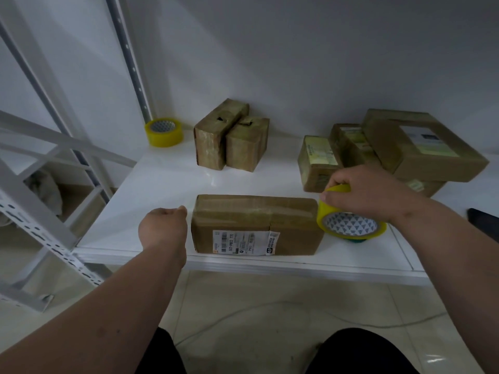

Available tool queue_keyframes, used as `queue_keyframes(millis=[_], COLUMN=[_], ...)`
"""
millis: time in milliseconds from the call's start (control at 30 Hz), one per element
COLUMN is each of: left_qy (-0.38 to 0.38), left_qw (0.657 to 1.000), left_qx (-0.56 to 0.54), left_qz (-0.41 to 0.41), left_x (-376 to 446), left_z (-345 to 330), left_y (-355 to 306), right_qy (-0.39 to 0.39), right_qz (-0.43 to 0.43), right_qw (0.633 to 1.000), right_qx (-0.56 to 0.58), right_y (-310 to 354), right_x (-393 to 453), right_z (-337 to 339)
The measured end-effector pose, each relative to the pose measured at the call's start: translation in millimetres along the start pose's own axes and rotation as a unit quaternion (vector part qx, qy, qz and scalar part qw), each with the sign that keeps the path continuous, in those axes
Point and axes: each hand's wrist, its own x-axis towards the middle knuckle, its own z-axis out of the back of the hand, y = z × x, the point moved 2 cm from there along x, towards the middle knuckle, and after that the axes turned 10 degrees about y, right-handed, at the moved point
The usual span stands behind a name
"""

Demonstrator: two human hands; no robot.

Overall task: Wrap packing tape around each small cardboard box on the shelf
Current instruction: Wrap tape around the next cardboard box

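I had the long cardboard box (255, 225) lying at the near edge of the white shelf (162, 184), its label facing me. My right hand (370, 191) gripped the yellow tape roll (348, 221) from above, fingers curled over its rim, with the roll standing just beside the box's right end. My left hand (163, 228) sat just left of the box, fingers curled in and holding nothing that I could see; whether it touched the cardboard I could not tell. Far across the shelf stood two small wrapped boxes (232, 136) side by side, a spare tape roll (164, 131) to their left, and a stack of boxes (391, 152) at the far right. The risk, as I judged it, was the box sitting so close to the shelf's near lip: pulling tape hard with the left hand not bracing it could drag it off the edge. The tape could also twist and stick to itself if I let the roll tilt.
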Motion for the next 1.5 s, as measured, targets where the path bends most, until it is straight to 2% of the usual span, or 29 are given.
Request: queue_keyframes(millis=[233, 533, 700, 800, 833, 900, 967, 1033, 1100, 1333, 1433, 1500], left_qy=[0.003, 0.003, -0.019, -0.008, -0.016, -0.027, 0.028, 0.131, 0.187, 0.153, 0.138, 0.161], left_qw=[0.999, 0.989, 0.989, 0.977, 0.96, 0.898, 0.825, 0.78, 0.744, 0.664, 0.642, 0.631], left_qx=[0.038, 0.123, 0.136, 0.171, 0.214, 0.299, 0.362, 0.437, 0.516, 0.647, 0.651, 0.635], left_qz=[-0.022, -0.076, -0.056, -0.125, -0.178, -0.322, -0.434, -0.429, -0.38, -0.341, -0.38, -0.416], left_x=[3, 0, 7, 3, 0, -9, -18, -24, -24, -20, -35, -46], left_z=[-2, -3, 0, 4, 4, 3, -5, -14, -18, -21, -28, -39], left_y=[2, 8, 9, 3, 0, -6, -9, -3, 10, 6, 1, 1], right_qy=[0.011, 0.012, 0.017, 0.017, 0.015, 0.012, 0.012, 0.011, 0.007, 0.012, 0.013, 0.012], right_qz=[-0.01, -0.015, -0.014, -0.011, -0.009, -0.009, -0.009, -0.011, -0.015, -0.019, -0.02, -0.02], right_qw=[0.997, 0.993, 0.993, 0.993, 0.993, 0.994, 0.994, 0.994, 0.994, 0.995, 0.997, 0.997], right_qx=[-0.079, -0.115, -0.117, -0.119, -0.118, -0.113, -0.112, -0.112, -0.109, -0.093, -0.078, -0.075], right_y=[10, 11, 12, 15, 16, 17, 17, 18, 18, 15, 16, 16], right_x=[6, 14, 16, 16, 16, 16, 17, 17, 16, 12, 13, 16], right_z=[0, -2, -3, -2, -2, -2, -2, -2, -2, -1, -1, 0])
